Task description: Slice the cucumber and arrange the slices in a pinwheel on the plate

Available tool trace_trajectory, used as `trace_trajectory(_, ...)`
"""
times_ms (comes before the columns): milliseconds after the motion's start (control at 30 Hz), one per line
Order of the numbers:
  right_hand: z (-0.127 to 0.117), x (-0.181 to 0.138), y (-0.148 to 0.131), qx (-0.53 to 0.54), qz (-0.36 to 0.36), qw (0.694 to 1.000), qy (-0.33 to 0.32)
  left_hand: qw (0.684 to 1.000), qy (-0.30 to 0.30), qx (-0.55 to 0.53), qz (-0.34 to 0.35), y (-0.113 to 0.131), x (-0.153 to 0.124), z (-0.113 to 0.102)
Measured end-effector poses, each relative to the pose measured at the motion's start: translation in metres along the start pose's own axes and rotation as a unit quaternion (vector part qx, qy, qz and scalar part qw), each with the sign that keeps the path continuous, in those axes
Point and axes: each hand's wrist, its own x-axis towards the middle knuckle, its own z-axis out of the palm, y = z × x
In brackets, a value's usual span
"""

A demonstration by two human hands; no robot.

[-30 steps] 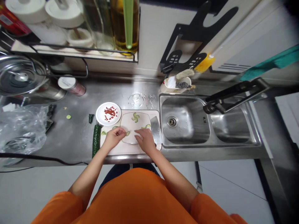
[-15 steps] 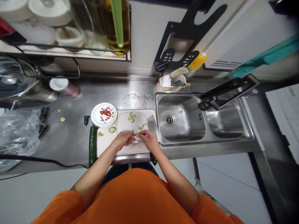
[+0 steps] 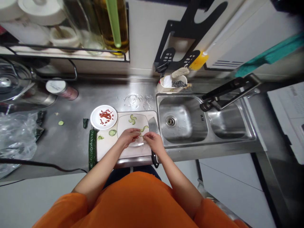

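Observation:
Over a squarish white plate (image 3: 123, 122), my right hand (image 3: 154, 141) pinches a thin cucumber slice (image 3: 141, 135) at its right side. From the left, my left hand (image 3: 129, 137) closes its fingertips on the slice's other side. Just above my fingers lie curved cucumber slices (image 3: 144, 128) in a wavy line. A pinwheel of cucumber slices (image 3: 132, 119) sits near the plate's far edge. Beneath the plate is a pale cutting board (image 3: 106, 147), and a cleaver (image 3: 154, 125) rests at its right, its black handle over the counter edge.
Left of the board lie a whole cucumber (image 3: 92, 148) and a cut cucumber end (image 3: 85, 123). A round white plate (image 3: 94, 117) holds red pieces. More cucumber slices (image 3: 112, 132) lie on the board. The double sink (image 3: 182, 117) and faucet (image 3: 220, 91) are at right; a plastic bag (image 3: 16, 139) is left.
My hands have moved slightly up the plate toward the wavy slices, with the cucumber slice between them. My left fingers have straightened toward it. The view has shifted a little.

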Motion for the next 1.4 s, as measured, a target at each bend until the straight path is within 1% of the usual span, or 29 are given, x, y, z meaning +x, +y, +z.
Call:
trace_trajectory(67, 0.001, 0.005, 0.004, -0.008, 0.015, 1.000, 0.022, 0.996, 0.024, 0.065, 0.048, 0.003, 0.004, 0.003)
trace_trajectory(133, 0.003, 0.011, 0.008, -0.030, 0.031, 0.998, 0.043, 0.984, 0.052, 0.139, 0.101, 0.007, 0.009, 0.006)
trace_trajectory(267, 0.007, 0.021, 0.011, -0.105, 0.047, 0.991, 0.074, 0.937, 0.087, 0.270, 0.204, 0.011, 0.022, 0.010)
trace_trajectory(333, 0.009, 0.025, 0.010, -0.149, 0.047, 0.984, 0.084, 0.914, 0.098, 0.315, 0.237, 0.012, 0.028, 0.012)
trace_trajectory(400, 0.011, 0.027, 0.009, -0.188, 0.050, 0.977, 0.088, 0.896, 0.104, 0.348, 0.255, 0.011, 0.032, 0.012)
trace_trajectory(500, 0.013, 0.029, 0.006, -0.244, 0.057, 0.964, 0.091, 0.881, 0.109, 0.375, 0.268, 0.010, 0.037, 0.012)
trace_trajectory(700, 0.014, 0.029, -0.001, -0.309, 0.061, 0.944, 0.095, 0.868, 0.115, 0.398, 0.273, 0.010, 0.039, 0.013)
trace_trajectory(867, 0.016, 0.028, -0.003, -0.325, 0.069, 0.938, 0.095, 0.862, 0.113, 0.421, 0.260, 0.013, 0.037, 0.015)
trace_trajectory(1000, 0.017, 0.028, -0.005, -0.329, 0.073, 0.937, 0.087, 0.853, 0.112, 0.434, 0.268, 0.012, 0.037, 0.015)
trace_trajectory(1267, 0.020, 0.026, -0.006, -0.360, 0.064, 0.926, 0.089, 0.814, 0.110, 0.494, 0.286, 0.010, 0.038, 0.019)
trace_trajectory(1400, 0.022, 0.024, -0.009, -0.375, 0.055, 0.921, 0.089, 0.804, 0.114, 0.505, 0.295, 0.008, 0.039, 0.020)
